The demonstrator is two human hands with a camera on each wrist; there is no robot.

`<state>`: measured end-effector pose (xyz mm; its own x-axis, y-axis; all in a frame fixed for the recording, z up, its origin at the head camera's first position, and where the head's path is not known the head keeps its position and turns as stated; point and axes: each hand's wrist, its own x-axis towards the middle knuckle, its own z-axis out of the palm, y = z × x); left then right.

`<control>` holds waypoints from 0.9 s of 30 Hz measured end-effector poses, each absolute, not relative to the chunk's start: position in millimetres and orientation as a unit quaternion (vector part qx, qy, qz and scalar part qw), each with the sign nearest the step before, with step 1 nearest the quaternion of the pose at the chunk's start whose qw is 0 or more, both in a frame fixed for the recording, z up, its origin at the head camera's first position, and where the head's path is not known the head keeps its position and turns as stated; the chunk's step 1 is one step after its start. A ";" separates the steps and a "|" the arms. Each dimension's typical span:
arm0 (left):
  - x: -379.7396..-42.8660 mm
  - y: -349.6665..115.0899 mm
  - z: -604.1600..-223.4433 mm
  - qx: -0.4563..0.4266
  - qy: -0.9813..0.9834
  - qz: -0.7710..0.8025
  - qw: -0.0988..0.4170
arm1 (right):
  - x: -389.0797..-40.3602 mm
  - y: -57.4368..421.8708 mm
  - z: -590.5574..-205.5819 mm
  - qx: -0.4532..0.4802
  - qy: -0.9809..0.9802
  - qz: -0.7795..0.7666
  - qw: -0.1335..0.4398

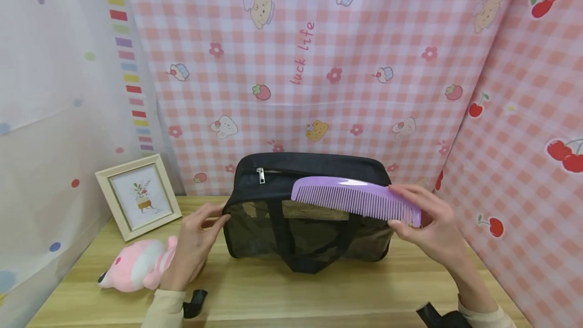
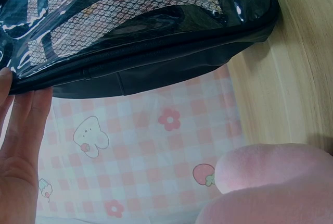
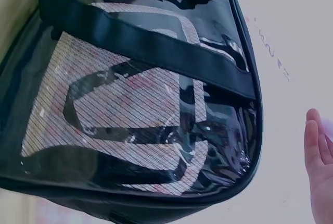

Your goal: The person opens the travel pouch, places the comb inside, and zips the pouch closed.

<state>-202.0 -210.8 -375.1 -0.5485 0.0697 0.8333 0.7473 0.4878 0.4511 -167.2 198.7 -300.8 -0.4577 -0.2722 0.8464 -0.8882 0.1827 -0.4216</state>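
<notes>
A black toiletry bag [image 1: 250, 234] with a see-through front stands upright on the table. Its silver zipper pull [image 1: 261, 175] sits near the left end of the top, and a black handle [image 1: 283, 239] hangs down the front. My left hand [image 1: 196, 239] pinches the bag's upper left edge, thumb in front and fingers behind in the left wrist view. Between thumb and fingers, my right hand [image 1: 432, 227] grips one end of a purple comb [image 1: 350, 186]. Teeth downward, the comb overlaps the bag's upper front in the head view. Only a sliver of it shows in the right wrist view.
A pink and white plush toy [image 1: 132, 264] lies left of the bag, beside my left wrist. Behind it a cream picture frame [image 1: 107, 194] leans at the back left. Pink checked cloth [image 1: 291, 115] hangs behind the wooden table [image 1: 364, 295] and along its right side.
</notes>
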 end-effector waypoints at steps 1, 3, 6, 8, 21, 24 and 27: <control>-202.0 -211.1 -374.7 -0.267 -0.767 -0.430 0.394 | -166.1 197.8 -296.6 0.411 -0.705 0.481 0.321; -201.9 -211.5 -374.0 -0.269 -0.767 -0.428 0.395 | -164.9 196.7 -290.5 0.406 -0.713 0.468 0.328; -202.1 -211.7 -373.2 -0.271 -0.768 -0.424 0.396 | -165.6 196.1 -284.8 0.405 -0.722 0.454 0.330; -202.3 -211.5 -373.3 -0.269 -0.769 -0.423 0.397 | -167.8 196.4 -281.9 0.408 -0.725 0.449 0.326; -200.8 -211.4 -374.9 -0.257 -0.774 -0.424 0.395 | -199.6 222.9 -280.4 0.355 -0.785 0.384 0.331; -201.4 -211.7 -374.5 -0.260 -0.770 -0.427 0.396 | -204.6 224.3 -276.8 0.365 -0.783 0.369 0.343; -201.7 -211.0 -374.6 -0.260 -0.769 -0.430 0.395 | -203.5 220.5 -267.9 0.382 -0.773 0.355 0.361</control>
<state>-201.7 -211.0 -374.6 -0.5518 0.0608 0.8318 0.7403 0.4951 0.4549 -203.5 220.5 -267.9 -0.4479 -0.3353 0.8288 -0.8468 0.4567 -0.2729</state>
